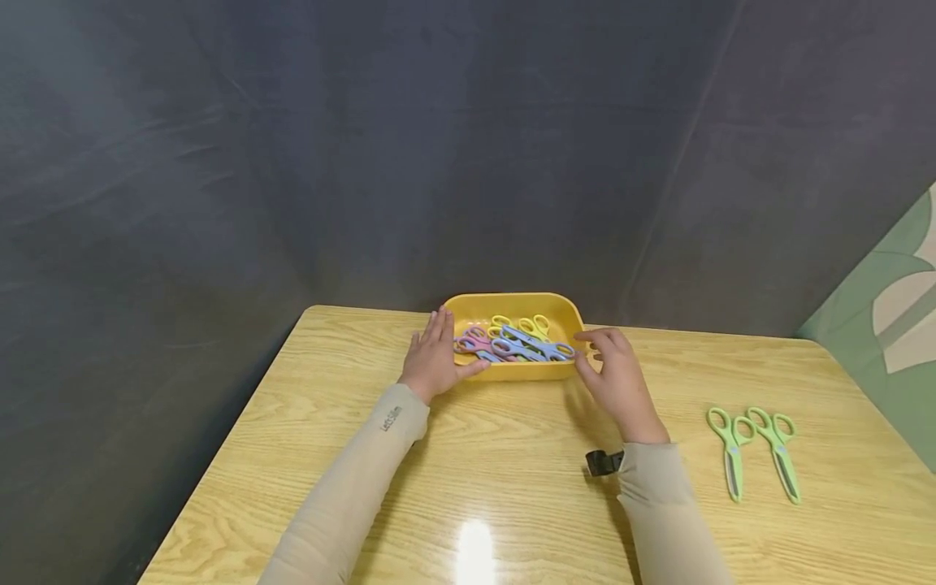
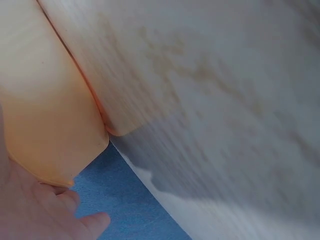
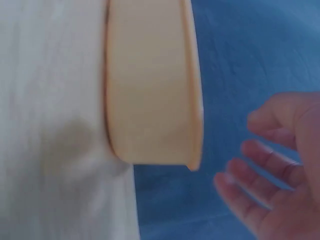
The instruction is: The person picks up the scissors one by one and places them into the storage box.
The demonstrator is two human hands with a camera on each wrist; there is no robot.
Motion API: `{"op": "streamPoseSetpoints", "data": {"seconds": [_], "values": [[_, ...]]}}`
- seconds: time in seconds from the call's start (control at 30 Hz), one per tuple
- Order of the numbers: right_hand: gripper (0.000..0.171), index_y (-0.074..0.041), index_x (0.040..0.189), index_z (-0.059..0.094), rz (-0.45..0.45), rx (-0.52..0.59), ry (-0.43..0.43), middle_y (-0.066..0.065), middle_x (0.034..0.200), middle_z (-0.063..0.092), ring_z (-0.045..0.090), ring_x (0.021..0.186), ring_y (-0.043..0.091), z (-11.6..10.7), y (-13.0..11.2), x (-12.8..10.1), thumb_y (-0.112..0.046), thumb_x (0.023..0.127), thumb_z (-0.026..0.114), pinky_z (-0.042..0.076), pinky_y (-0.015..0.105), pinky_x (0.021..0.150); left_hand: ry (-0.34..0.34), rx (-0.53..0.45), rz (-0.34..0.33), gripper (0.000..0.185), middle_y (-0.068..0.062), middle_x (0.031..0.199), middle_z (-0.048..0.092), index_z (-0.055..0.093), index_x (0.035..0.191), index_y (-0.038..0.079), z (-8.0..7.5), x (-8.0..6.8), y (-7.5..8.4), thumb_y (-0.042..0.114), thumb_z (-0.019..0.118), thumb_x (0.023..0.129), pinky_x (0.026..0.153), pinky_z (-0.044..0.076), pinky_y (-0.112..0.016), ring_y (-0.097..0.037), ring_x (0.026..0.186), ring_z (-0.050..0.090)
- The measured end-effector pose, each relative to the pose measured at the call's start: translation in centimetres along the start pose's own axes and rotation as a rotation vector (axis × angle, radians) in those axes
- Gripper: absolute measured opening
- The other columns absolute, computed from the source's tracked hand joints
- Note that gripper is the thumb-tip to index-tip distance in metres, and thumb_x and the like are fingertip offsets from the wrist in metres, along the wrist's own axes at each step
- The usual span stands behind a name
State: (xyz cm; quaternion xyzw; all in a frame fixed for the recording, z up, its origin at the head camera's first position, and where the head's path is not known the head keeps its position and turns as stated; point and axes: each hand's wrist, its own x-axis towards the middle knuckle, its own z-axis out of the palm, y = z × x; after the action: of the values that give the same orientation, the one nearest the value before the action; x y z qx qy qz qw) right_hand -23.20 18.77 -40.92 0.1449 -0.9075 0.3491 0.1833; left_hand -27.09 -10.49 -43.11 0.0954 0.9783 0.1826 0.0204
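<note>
A yellow plastic bin (image 1: 526, 372) stands at the far edge of the table, holding several scissors with blue (image 1: 528, 341), pink (image 1: 477, 344) and yellow (image 1: 543, 325) handles. My left hand (image 1: 433, 361) lies along the bin's left end, fingers straight over the rim and thumb stretched across the front corner. In the left wrist view that hand (image 2: 35, 212) touches the rim. At the right end is my right hand (image 1: 616, 378), fingers loosely bent and close to the rim. The right wrist view shows its fingertips apart from the bin wall (image 3: 150, 95).
Two pairs of green scissors (image 1: 734, 455) lie side by side on the wooden table (image 1: 497, 455) at the right. Behind the bin, a dark cloth (image 1: 468, 162) hangs along the table's far edge. A green leaf-patterned surface (image 1: 903, 341) is at far right.
</note>
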Motion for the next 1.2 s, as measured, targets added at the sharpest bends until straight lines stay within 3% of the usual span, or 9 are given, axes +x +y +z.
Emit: {"op": "streamPoseSetpoints", "data": {"seconds": [0.2,0.47,0.57,0.77,0.93,1.2], "values": [[0.036,0.010,0.130,0.058,0.149,-0.050,-0.119,0.032,0.128,0.052,0.055,0.114,0.050,-2.9,0.2,-0.1,-0.004,0.097,0.062,0.049,0.060,0.092,-0.004,-0.010,0.007,0.118,-0.014,0.170,0.001,0.007,0.162,0.001,0.1,0.2,0.0,0.077,0.058,0.086,0.122,0.012,-0.055,-0.028,0.156,0.002],[0.051,0.013,0.139,0.049,0.319,-0.095,-0.264,0.041,0.133,0.045,0.054,0.113,0.058,-5.9,1.3,-0.6,-0.008,0.096,0.065,0.051,0.061,0.088,0.003,-0.003,0.010,0.118,-0.015,0.170,0.002,0.008,0.162,0.001,-0.1,0.1,-0.1,0.077,0.058,0.087,0.122,0.012,-0.056,-0.028,0.156,0.002],[0.055,0.016,0.140,0.045,0.370,-0.122,-0.293,0.044,0.134,0.043,0.050,0.115,0.059,-7.0,1.7,-0.9,-0.010,0.097,0.065,0.048,0.063,0.091,-0.006,0.002,0.010,0.118,-0.014,0.170,0.001,0.006,0.162,0.001,-0.1,0.1,-0.1,0.077,0.056,0.087,0.123,0.011,-0.055,-0.026,0.156,0.000],[0.060,0.022,0.140,0.039,0.475,-0.171,-0.339,0.047,0.138,0.037,0.030,0.129,0.063,-8.9,2.8,-1.4,-0.015,0.098,0.061,0.034,0.070,0.103,-0.006,-0.005,0.003,0.118,-0.014,0.170,0.000,0.006,0.162,0.002,-0.1,0.1,-0.1,0.077,0.057,0.086,0.123,0.012,-0.055,-0.026,0.156,-0.001],[0.067,0.021,0.143,0.035,0.577,-0.191,-0.394,0.052,0.139,0.028,0.026,0.128,0.068,-10.3,4.1,-2.0,-0.021,0.098,0.060,0.035,0.073,0.099,-0.011,-0.004,0.001,0.119,-0.014,0.170,0.001,0.006,0.162,0.001,-0.1,0.0,-0.1,0.077,0.057,0.086,0.123,0.013,-0.055,-0.027,0.156,0.001],[0.073,0.022,0.143,0.033,0.671,-0.173,-0.455,0.050,0.143,0.027,0.024,0.129,0.069,-11.6,6.2,-3.4,-0.029,0.097,0.059,0.036,0.071,0.100,-0.003,-0.020,0.001,0.118,-0.014,0.170,0.002,0.007,0.162,0.001,0.1,0.0,-0.2,0.077,0.058,0.086,0.122,0.014,-0.056,-0.028,0.156,0.002]]}}
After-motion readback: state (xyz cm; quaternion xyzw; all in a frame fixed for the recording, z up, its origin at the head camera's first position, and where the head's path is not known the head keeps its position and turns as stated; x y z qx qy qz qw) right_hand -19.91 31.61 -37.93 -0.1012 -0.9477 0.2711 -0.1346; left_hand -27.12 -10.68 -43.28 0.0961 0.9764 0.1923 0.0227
